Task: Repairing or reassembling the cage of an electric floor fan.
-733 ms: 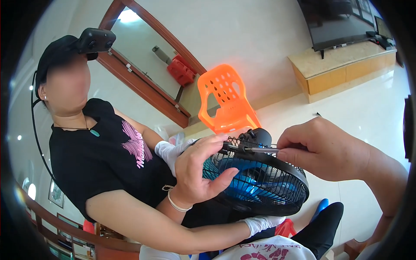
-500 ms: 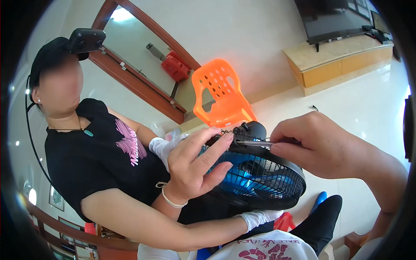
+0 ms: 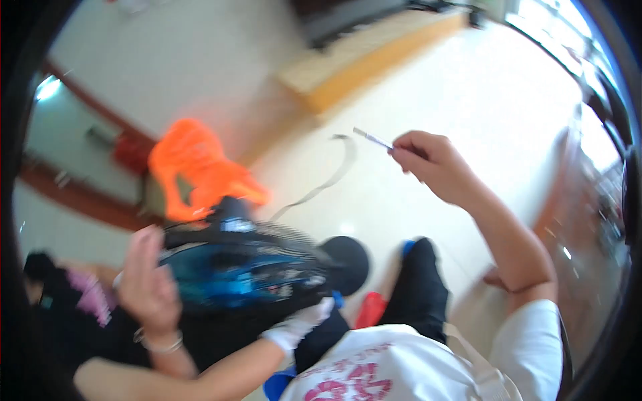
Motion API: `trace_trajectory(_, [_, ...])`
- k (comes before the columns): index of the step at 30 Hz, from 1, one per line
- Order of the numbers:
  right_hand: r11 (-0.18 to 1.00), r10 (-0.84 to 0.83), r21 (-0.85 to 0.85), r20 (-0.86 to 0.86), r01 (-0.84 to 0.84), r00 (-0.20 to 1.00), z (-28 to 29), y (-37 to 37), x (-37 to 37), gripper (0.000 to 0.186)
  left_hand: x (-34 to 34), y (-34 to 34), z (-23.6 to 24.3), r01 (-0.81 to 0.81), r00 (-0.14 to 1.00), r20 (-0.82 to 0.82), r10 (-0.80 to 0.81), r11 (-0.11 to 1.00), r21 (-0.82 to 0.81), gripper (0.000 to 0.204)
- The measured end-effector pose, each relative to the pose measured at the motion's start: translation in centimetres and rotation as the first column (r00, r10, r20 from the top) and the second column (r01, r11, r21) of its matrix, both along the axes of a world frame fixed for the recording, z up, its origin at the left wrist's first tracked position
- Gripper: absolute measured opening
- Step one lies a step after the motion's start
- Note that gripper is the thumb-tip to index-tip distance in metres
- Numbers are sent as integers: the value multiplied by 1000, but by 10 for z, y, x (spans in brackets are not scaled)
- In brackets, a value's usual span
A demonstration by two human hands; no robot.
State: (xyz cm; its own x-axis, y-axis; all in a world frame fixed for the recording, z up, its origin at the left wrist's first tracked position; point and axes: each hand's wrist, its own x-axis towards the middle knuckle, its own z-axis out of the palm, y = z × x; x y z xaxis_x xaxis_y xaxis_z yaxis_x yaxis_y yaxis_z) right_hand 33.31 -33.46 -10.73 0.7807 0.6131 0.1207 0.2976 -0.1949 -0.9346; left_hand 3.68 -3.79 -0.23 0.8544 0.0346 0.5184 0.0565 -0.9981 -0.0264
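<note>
Since the earlier frames my right hand (image 3: 435, 164) has lifted clear of the fan (image 3: 247, 267) and now sits well above it, out over the pale floor (image 3: 468, 87). It pinches a thin pale strip (image 3: 372, 138) between fingertips. A longer curved pale band (image 3: 321, 184) hangs below that strip; I can't tell whether the two are one piece or whether the band is loose.

My left hand (image 3: 147, 284) is flat and open, fingers spread, pressed against the left edge of the black wire guard over the blue blades. The fan lies tilted across the laps, low centre-left.

Judging progress: the strip looks pulled free of the guard, so that part seems done; the guard looks in place on the fan, and anything further on it is not started.

Heavy motion blur throughout. A white-gloved hand (image 3: 297, 327) of the other person props the fan from below; their body is mostly cut off lower left. An orange plastic chair (image 3: 194, 167) is smeared behind the fan. The fan's hub and any fastening are unreadable.
</note>
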Motion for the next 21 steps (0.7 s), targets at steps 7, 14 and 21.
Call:
trace_trajectory(7, [445,-887,-92,89,891,453,-198,-313,42,30,9,22,-1,8,983,174,-57,962,273,33])
trace_trajectory(14, [-277,-871,-636,482,720,90,-317,-514,-25,37,1,14,13,-24,994,109,-12,945,326,31])
trace_trajectory(21, [-168,-885,-589,443,790,142,-373,-743,-57,41,13,53,-14,240,921,279,-273,960,147,33])
